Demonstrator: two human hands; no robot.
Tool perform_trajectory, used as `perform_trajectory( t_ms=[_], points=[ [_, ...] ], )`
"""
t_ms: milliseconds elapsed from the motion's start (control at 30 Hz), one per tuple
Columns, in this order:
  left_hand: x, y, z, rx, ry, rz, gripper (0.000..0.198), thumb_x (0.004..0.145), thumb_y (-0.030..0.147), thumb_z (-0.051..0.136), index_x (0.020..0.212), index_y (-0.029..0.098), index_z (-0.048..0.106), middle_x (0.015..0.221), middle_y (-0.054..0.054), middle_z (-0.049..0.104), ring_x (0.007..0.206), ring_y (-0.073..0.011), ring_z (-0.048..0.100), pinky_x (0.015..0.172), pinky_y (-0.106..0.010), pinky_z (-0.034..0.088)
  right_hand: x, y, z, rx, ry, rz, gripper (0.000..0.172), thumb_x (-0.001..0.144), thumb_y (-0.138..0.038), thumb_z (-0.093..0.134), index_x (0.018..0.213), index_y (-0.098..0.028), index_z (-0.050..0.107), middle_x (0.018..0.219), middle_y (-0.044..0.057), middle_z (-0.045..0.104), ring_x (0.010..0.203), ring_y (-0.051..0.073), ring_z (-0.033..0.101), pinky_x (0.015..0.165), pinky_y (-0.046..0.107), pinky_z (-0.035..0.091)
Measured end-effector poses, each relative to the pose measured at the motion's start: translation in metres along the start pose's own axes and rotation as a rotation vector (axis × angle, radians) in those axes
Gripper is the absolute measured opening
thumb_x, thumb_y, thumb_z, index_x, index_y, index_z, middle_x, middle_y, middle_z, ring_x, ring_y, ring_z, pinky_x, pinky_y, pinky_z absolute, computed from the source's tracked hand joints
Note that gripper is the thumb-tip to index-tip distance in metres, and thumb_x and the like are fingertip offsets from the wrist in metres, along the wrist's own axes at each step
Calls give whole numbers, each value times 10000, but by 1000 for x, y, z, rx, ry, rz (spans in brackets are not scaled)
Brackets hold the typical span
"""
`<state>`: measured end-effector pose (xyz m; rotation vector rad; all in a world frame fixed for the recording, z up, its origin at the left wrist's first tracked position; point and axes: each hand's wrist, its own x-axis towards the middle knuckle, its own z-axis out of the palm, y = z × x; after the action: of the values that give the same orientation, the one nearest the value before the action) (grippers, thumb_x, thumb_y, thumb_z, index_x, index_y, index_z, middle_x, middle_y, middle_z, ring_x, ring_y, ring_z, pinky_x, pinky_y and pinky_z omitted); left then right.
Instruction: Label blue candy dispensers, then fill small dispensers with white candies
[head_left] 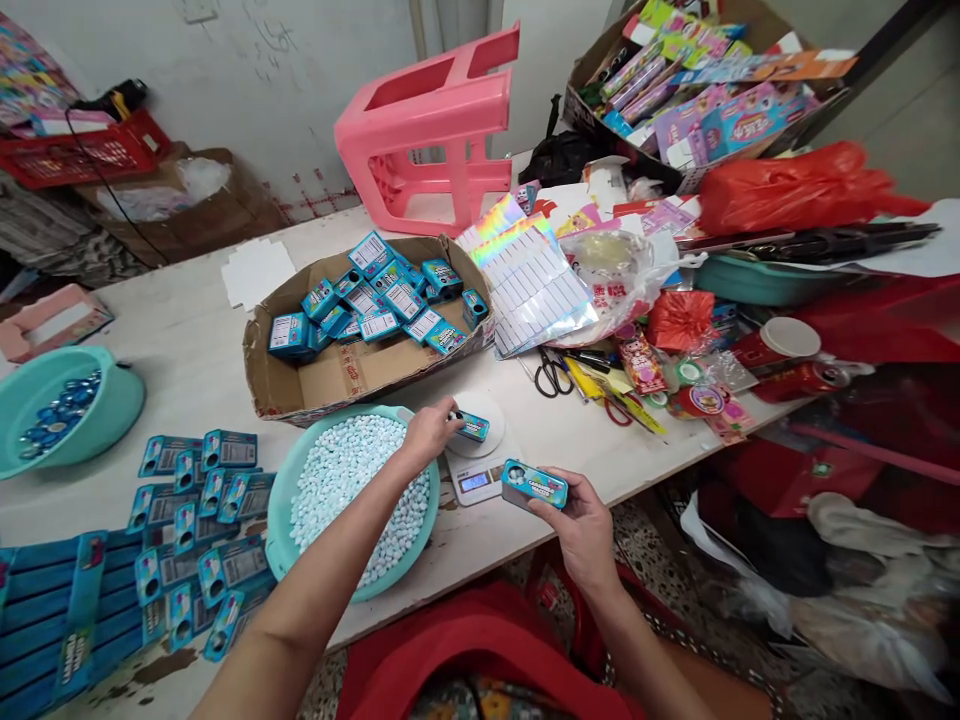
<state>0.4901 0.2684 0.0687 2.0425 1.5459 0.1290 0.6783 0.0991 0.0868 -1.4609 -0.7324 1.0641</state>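
My left hand (431, 432) reaches over the basin of candies to a white digital scale (474, 485). Its fingers pinch the near end of a small blue candy box (472, 426) at the weighing plate. Whether that box rests fully on the plate I cannot tell. In my right hand (585, 530) is another blue candy box (534, 484), held level in front of the scale with its round window facing up. A turquoise basin (429, 520) full of pale round candies (337, 480) stands under my left forearm.
Several blue boxes (375, 325) lie in a cardboard tray (300, 390) behind the basin. More boxes (232, 450) and flat blue cartons (45, 600) are at left, near a bowl of blue wrapped pieces (112, 410). Scissors (553, 375), label sheets (529, 285) and a pink stool (435, 115) are beyond.
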Motion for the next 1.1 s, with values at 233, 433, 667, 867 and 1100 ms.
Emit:
perform_trajectory(
  t_ms=[233, 433, 667, 867, 1100],
  points=[
    [-24, -32, -12, -296, 183, -89, 250, 814, 410, 450, 740, 200, 564, 704, -7, 609, 678, -159, 552, 636, -244, 385, 11, 1, -15, 14, 83, -1, 443, 614, -297, 783, 998, -193, 588, 973, 52, 648, 881, 201, 608, 830, 389, 495],
    [-90, -97, -30, -98, 148, -246, 246, 803, 408, 453, 782, 216, 605, 868, -44, 663, 830, -227, 586, 744, -304, 409, 21, 2, -25, 33, 158, -21, 442, 588, -285, 792, 970, -182, 595, 928, 48, 654, 831, 187, 612, 806, 381, 492],
    [-50, -49, -25, -118, 202, 7, 258, 831, 350, 473, 1018, 214, 587, 1073, -52, 617, 1000, -213, 551, 885, -330, 414, 20, 3, -23, 33, 170, -26, 434, 568, -273, 800, 946, -180, 607, 901, 44, 663, 803, 178, 610, 780, 361, 488],
    [-1, -2, 11, 119, -14, 271, 480, 732, 212, 603, 1199, 258, 501, 1262, -79, 482, 1149, -259, 436, 918, -379, 383, 13, 5, -18, 25, 197, -16, 437, 576, -279, 799, 957, -183, 609, 915, 46, 663, 801, 176, 609, 774, 357, 487],
    [-16, -12, 2, 11, 151, 86, 346, 769, 306, 588, 1097, 214, 530, 1042, -66, 559, 957, -221, 546, 774, -306, 425, 29, 15, 7, 38, 116, -40, 444, 587, -281, 792, 969, -175, 591, 919, 51, 649, 823, 184, 608, 790, 382, 498]
  ],
)
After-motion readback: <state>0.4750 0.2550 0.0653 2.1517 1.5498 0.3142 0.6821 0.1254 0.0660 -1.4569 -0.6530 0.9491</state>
